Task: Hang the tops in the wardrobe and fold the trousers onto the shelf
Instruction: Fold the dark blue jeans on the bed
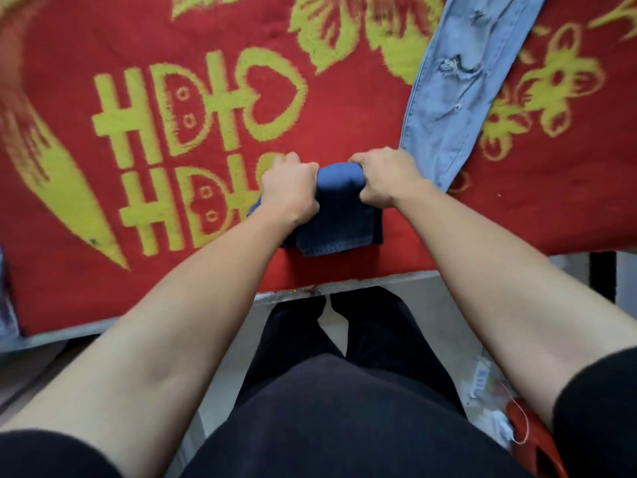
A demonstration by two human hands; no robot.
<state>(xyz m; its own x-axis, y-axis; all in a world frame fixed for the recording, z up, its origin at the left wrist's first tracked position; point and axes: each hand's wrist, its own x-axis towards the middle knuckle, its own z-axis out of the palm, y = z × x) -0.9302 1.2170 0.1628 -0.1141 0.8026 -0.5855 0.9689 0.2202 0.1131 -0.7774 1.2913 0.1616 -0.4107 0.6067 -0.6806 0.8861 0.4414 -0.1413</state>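
Both hands are on a small bundle of dark blue trousers [332, 222] near the front edge of a bed covered with a red blanket [358, 125]. The left hand [289, 189] has its fingers curled over the bundle's left end and the right hand [382, 177] grips the right end, knuckles up. Between them the cloth bulges in a rounded fold, while the lower layers lie flat on the blanket towards the person. Judging by its compact, layered shape, this pair is folded several times over and close to finished, though it is on the bed, not on any shelf.

A second pair, light blue jeans [458, 88] with ripped patches, lies stretched out flat on the blanket just beyond the right hand, running up to the top edge of the view. It looks unfolded, so that one is left to do.

Neither the wardrobe nor the shelf is in view, and no tops can be made out (a scrap of bluish cloth at the far left edge is too blurred to name). How much hanging is done cannot be told, and the trousers part seems about midway.
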